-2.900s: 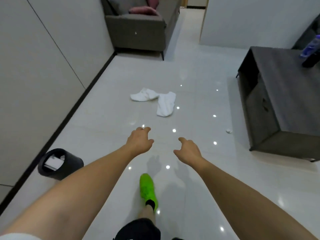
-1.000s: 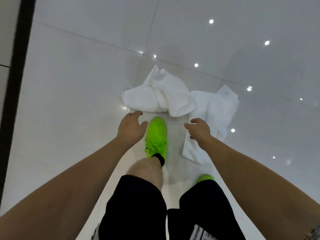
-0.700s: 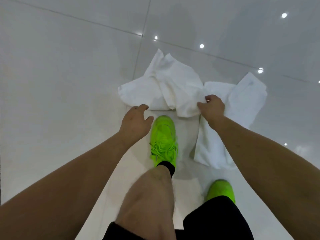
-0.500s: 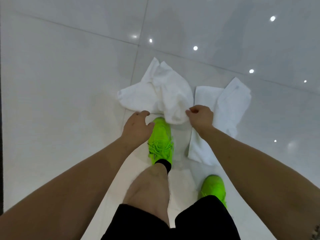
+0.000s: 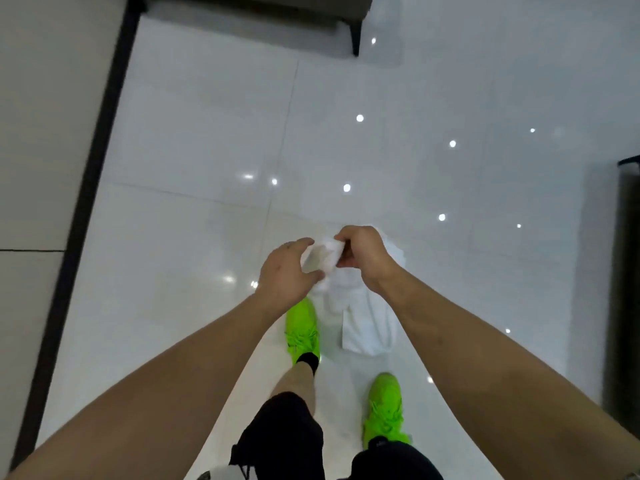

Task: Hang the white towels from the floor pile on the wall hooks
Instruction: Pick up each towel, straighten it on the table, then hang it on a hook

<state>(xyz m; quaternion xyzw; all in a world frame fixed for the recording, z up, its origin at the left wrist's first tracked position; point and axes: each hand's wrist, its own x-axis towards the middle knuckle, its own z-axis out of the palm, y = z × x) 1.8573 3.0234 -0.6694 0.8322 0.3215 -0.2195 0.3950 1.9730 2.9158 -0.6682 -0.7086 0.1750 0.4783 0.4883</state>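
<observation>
White towel [image 5: 363, 313], lifted off the glossy floor [image 5: 207, 133]
My right hand [image 5: 363, 254] and left hand [image 5: 287, 271] both pinch its top edge; it looks soft, light and limp, so I hold near a corner.

We now hold a crumpled white cloth towel [image 5: 360, 306] up off the glossy white tiled floor [image 5: 194, 209], where half a second ago it lay. Our right hand [image 5: 363, 252], which gripped it alone then, is joined by our left hand [image 5: 287, 275] at its top edge. Our view has risen, showing a grey sofa's base [image 5: 256, 8].
</observation>
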